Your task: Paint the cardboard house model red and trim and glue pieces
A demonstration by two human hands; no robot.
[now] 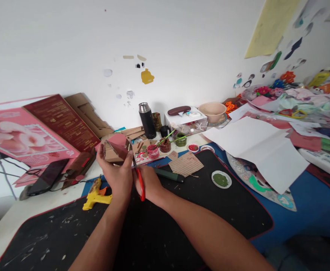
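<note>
My left hand (116,175) grips a small folded cardboard piece (114,150) with a pink-red face, held up above the black mat (195,222). Beside it, my right hand (149,184) holds red-handled scissors (139,180), blades pointing up at the cardboard's right edge. Both hands touch each other over the mat's far edge. A corrugated cardboard square (186,163) and a dark green craft knife (169,175) lie just right of the hands.
A yellow glue gun (95,195) lies left of my hands. Small paint jars (165,145) with brushes, a black flask (147,120), a clear box (186,122), a bowl (212,111) stand behind. White paper (260,148) covers the right; pink boxes (26,135) and a phone (47,177) lie left.
</note>
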